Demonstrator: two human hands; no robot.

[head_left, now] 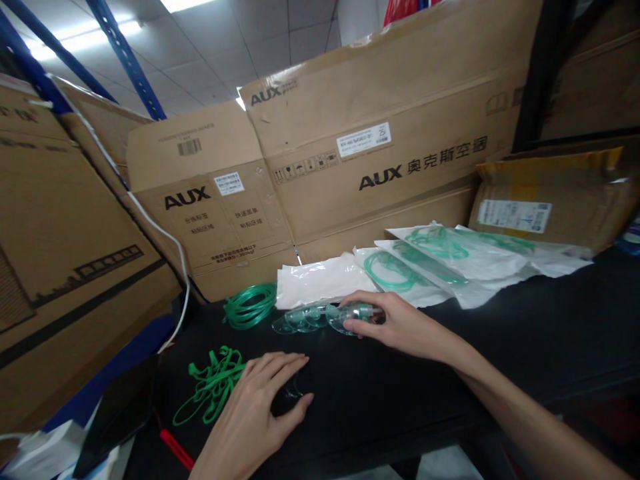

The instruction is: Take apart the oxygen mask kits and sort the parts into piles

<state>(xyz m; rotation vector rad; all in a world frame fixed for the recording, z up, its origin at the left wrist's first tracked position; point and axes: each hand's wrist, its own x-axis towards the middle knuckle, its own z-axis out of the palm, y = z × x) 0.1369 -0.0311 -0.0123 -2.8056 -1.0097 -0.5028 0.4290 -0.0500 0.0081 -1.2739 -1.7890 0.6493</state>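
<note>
My right hand is closed on a clear oxygen mask with a green-tinted fitting, low over the black table. More clear masks lie in a row just left of it, touching or nearly so. My left hand rests over the table with thumb and fingers apart. Some clear thin pieces show faintly beside its fingers; I cannot make out what they are. Green elastic straps lie in a loose heap left of that hand. A coil of green tubing sits behind them.
White plastic packets and several bags with green tubing lie along the back. Large cardboard boxes stand behind; a smaller open box is at right. A white cable and a dark phone-like slab are at left.
</note>
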